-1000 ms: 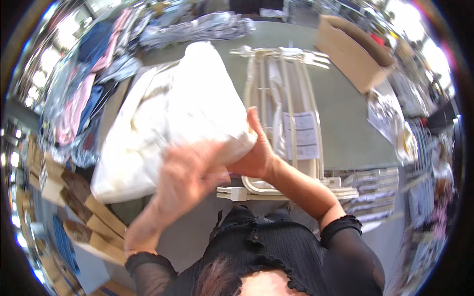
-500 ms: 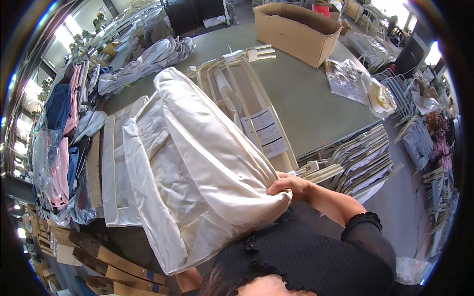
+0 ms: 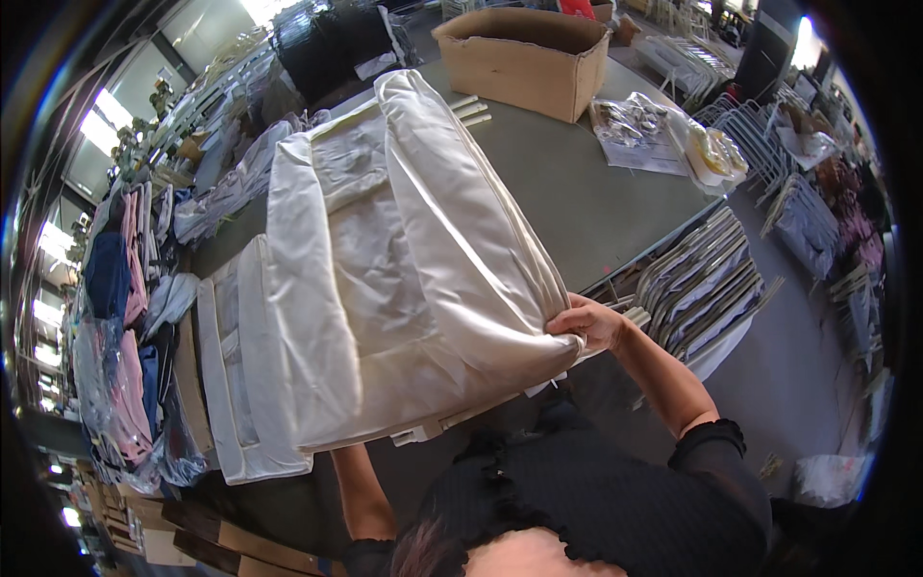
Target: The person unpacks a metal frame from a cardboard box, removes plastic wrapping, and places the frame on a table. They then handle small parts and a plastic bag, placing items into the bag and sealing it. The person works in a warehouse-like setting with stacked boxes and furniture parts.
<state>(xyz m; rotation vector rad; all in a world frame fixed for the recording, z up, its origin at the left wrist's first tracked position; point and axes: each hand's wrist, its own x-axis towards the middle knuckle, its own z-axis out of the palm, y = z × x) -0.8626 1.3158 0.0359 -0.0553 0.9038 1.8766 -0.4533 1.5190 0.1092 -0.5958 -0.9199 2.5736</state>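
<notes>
My right hand point(image 3: 588, 323) is closed on the near right corner of a large off-white satiny fabric cover point(image 3: 452, 260), thumb on top. The cover has puffy padded borders around a thinner, wrinkled middle. It lies spread over a folded cream tubular frame, hiding most of it. Cream tube ends point(image 3: 471, 112) stick out past the cover's far edge, and a white fitting point(image 3: 418, 434) shows below its near edge. My left forearm point(image 3: 361, 490) reaches up to the near left edge; the left hand's fingers are hidden beneath the fabric.
A similar white cover point(image 3: 255, 385) lies to the left, beside wrapped pink and navy fabric goods point(image 3: 120, 288). An open cardboard box point(image 3: 524, 72) and clear bags of small parts point(image 3: 630, 125) stand on the green table point(image 3: 615, 216). Folded frames point(image 3: 697, 288) are stacked right of it.
The cover has moved away from my body and lies flatter, now over the tubular frame and its paper label. My right hand keeps its corner. More of my left forearm shows.
</notes>
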